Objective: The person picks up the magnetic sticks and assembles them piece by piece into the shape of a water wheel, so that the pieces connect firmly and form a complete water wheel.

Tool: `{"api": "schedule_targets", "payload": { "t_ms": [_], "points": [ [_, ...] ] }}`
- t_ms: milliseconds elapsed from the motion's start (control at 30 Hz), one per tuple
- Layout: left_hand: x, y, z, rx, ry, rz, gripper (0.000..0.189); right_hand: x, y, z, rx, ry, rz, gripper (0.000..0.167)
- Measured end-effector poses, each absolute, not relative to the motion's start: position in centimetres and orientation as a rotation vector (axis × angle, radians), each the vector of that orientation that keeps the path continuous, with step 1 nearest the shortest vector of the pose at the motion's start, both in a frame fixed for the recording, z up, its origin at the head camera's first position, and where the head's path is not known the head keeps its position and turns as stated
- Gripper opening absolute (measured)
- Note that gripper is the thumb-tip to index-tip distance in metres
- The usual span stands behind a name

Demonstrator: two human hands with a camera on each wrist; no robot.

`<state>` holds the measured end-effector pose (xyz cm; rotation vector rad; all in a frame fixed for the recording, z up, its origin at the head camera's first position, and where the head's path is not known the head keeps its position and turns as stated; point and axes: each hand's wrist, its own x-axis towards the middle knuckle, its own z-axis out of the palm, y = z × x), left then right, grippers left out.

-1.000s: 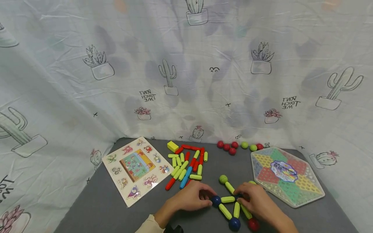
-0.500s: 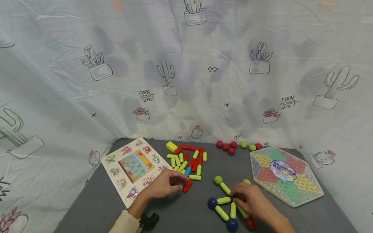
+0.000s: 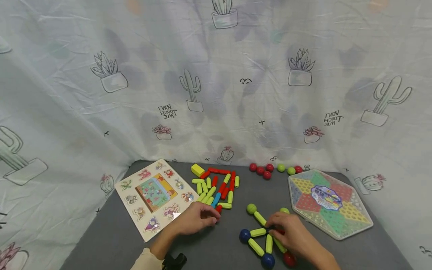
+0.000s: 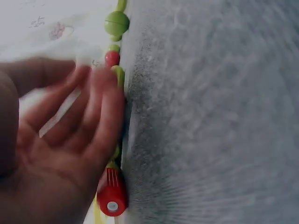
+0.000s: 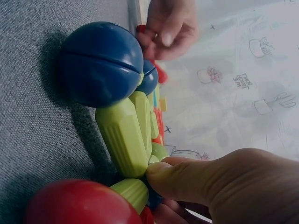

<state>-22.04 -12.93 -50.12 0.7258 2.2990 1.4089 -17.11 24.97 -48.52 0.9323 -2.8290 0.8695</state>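
Observation:
My left hand (image 3: 195, 219) is low over the table, fingers loosely curved, fingertips right at a red rod (image 3: 219, 209) at the near end of the loose pile. Nothing shows between its fingers in the left wrist view. My right hand (image 3: 291, 232) pinches a dark blue ball (image 5: 154, 199) at the hub of a ball-and-rod construction, largely hidden by the fingers. Yellow-green rods (image 3: 256, 247) join it to a left blue ball (image 3: 245, 236) and a near blue ball (image 3: 268, 260) in a triangle. Other rods lead to a red ball (image 3: 289, 258) and a green ball (image 3: 251, 209).
Several loose rods (image 3: 209, 193) lie behind my left hand, with a yellow block (image 3: 197, 170) at the back. A wooden picture puzzle board (image 3: 129, 212) lies left. Red balls (image 3: 267, 175) and green balls line the back. A hexagonal Chinese checkers board (image 3: 351, 234) lies right.
My left hand has left the left blue ball and moved left to the loose rods, then slightly farther from me at the red rod. My right hand keeps its hold at the hub.

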Motion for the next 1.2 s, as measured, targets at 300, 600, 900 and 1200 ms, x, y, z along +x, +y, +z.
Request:
{"api": "schedule_targets", "payload": {
  "t_ms": [300, 600, 900, 1200],
  "points": [
    [-22.9, -12.7, -51.0, 0.643, 2.542, 1.404, 0.013, -17.1, 24.9, -48.6, 0.922, -2.836, 0.884, 0.021],
    [-22.8, -10.9, -50.3, 0.842, 2.546, 1.31, 0.022, -17.1, 25.0, -48.6, 0.897, -2.866, 0.869, 0.021],
    [-22.2, -7.8, -49.6, 1.039, 2.798, 0.752, 0.016, -17.2, 24.8, -48.6, 0.895, -2.86, 0.867, 0.021],
    [-20.9, -4.5, -49.7, 0.638, 2.529, 1.419, 0.022, -17.2, 24.7, -48.7, 0.928, -2.816, 0.867, 0.022]
  ]
}}
